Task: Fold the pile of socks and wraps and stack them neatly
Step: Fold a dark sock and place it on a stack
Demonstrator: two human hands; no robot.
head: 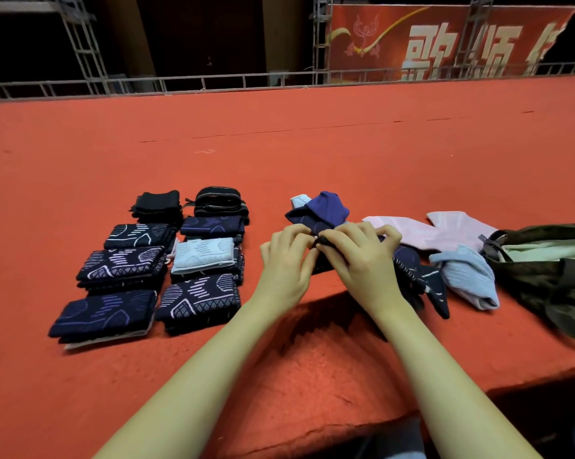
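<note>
Folded navy patterned socks [120, 263] lie in two neat columns on the left of the red carpeted platform [312, 154], with one pale blue folded sock [203, 255] among them and two black wraps [218, 200] behind. In the middle, my left hand [284, 260] and my right hand [362, 256] meet, both pinching a dark navy sock [322, 265]. The unfolded pile lies around them: a blue-purple sock [329, 208], pink socks [445, 230], a light blue sock [468, 276] and dark patterned ones [425, 283].
A camouflage bag [551, 276] with a pale lining lies at the right edge. The platform's front edge [412, 405] runs diagonally under my right forearm. A metal railing [213, 82] and a red banner [445, 41] stand behind the platform.
</note>
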